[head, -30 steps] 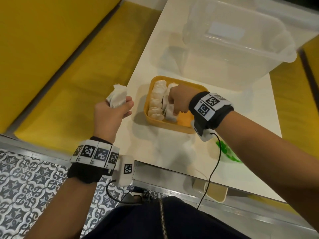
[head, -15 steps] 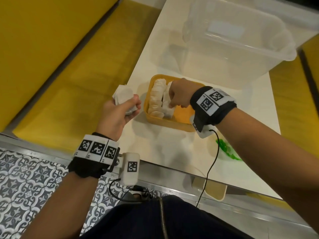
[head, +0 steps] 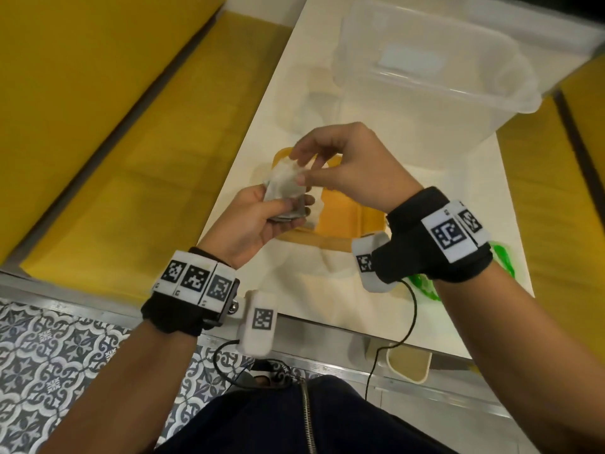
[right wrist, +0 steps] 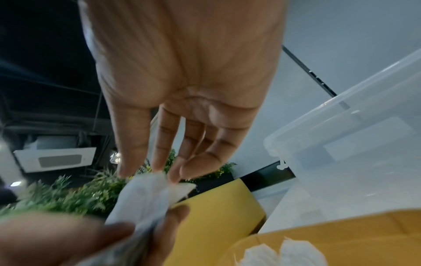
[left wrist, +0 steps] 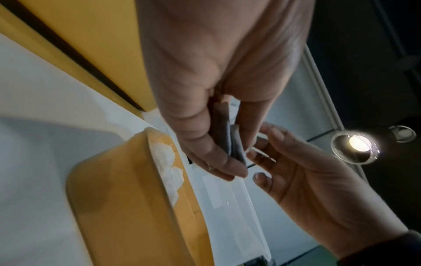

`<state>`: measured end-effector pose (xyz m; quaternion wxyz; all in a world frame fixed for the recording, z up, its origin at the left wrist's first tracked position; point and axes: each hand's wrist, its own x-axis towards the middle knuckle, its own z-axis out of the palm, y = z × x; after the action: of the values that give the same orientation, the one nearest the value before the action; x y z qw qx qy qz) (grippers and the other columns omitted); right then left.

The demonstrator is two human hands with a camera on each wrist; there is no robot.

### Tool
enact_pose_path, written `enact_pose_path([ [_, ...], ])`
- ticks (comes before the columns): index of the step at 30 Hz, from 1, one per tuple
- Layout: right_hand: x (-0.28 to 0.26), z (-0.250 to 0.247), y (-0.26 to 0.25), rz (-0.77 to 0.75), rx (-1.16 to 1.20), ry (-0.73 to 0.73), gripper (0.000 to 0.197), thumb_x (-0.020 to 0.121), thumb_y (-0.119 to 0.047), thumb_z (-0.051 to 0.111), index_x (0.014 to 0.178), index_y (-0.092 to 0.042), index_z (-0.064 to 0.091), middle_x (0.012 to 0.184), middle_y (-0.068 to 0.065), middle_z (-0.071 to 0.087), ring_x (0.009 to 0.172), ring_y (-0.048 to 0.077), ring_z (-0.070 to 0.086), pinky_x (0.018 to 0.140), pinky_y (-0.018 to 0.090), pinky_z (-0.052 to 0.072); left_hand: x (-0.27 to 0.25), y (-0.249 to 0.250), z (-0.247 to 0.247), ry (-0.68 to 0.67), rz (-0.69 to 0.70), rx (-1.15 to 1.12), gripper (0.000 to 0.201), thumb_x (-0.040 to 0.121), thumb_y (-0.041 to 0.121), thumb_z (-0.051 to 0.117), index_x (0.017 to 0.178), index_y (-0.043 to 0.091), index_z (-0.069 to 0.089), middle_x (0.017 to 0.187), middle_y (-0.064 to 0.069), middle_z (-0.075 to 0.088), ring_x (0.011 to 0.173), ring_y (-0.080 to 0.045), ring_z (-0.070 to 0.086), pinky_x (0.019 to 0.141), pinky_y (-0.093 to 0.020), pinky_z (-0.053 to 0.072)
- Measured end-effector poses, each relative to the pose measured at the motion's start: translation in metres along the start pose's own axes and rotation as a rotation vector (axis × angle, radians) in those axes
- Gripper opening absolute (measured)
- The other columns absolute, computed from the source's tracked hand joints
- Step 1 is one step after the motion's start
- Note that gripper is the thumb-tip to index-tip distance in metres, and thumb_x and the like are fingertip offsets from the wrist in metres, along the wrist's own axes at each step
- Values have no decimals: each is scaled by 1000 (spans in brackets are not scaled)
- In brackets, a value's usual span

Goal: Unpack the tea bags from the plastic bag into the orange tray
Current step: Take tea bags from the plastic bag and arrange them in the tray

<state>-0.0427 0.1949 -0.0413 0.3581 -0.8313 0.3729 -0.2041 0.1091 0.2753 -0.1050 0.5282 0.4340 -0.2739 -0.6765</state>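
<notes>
My left hand [head: 288, 208] is raised over the left end of the orange tray [head: 340, 217] and grips a small stack of white tea bags [head: 283, 188]. My right hand [head: 299, 168] comes from the right; its thumb and fingertips pinch the upper edge of the top tea bag [right wrist: 150, 187]. The left wrist view shows the stack [left wrist: 234, 144] edge-on between the left hand's fingers [left wrist: 218, 158]. Several tea bags [left wrist: 168, 171] lie in a row along the tray's left side [left wrist: 114, 198], and its right half is bare. The green plastic bag [head: 422, 286] lies crumpled under my right wrist.
A large clear plastic bin [head: 425, 70] stands on the white table [head: 311, 290] just behind the tray. Yellow bench cushions [head: 131, 126] run along the table's left and right sides. The near table edge is close to my body.
My right hand has left the tray and risen to the stack. My left hand has moved right, from beside the tray to above its left end.
</notes>
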Motion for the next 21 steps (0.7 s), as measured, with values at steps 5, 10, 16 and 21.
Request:
enact_pose_path([
  [5, -17, 10, 10, 0, -82, 57, 11, 76, -10, 76, 86, -13, 72, 76, -7, 63, 72, 20, 61, 72, 39, 53, -3, -2, 15, -79, 11, 81, 19, 94, 3, 48, 106, 12, 61, 90, -6, 72, 85, -19, 69, 68, -24, 57],
  [10, -28, 5, 21, 51, -7, 106, 7, 80, -7, 73, 86, -11, 72, 72, 8, 68, 58, 14, 63, 63, 35, 56, -3, -4, 23, -105, -12, 23, 23, 97, 19, 45, 112, 11, 60, 97, -11, 70, 86, -25, 68, 68, -28, 58],
  [16, -38, -5, 30, 93, 52, 208, 10, 85, -2, 66, 89, -9, 71, 82, 10, 72, 71, 27, 68, 63, 40, 58, 4, -13, 28, -38, 32, 90, 22, 100, 16, 43, 115, 9, 57, 100, -13, 68, 86, -23, 68, 71, -27, 59],
  [21, -47, -25, 31, 116, -31, 306, 6, 86, -11, 66, 83, -13, 72, 80, 2, 69, 73, 19, 63, 65, 36, 56, 5, -18, 27, 16, 38, 69, 32, 99, 17, 46, 126, -1, 52, 102, -14, 70, 94, -24, 68, 82, -33, 58],
])
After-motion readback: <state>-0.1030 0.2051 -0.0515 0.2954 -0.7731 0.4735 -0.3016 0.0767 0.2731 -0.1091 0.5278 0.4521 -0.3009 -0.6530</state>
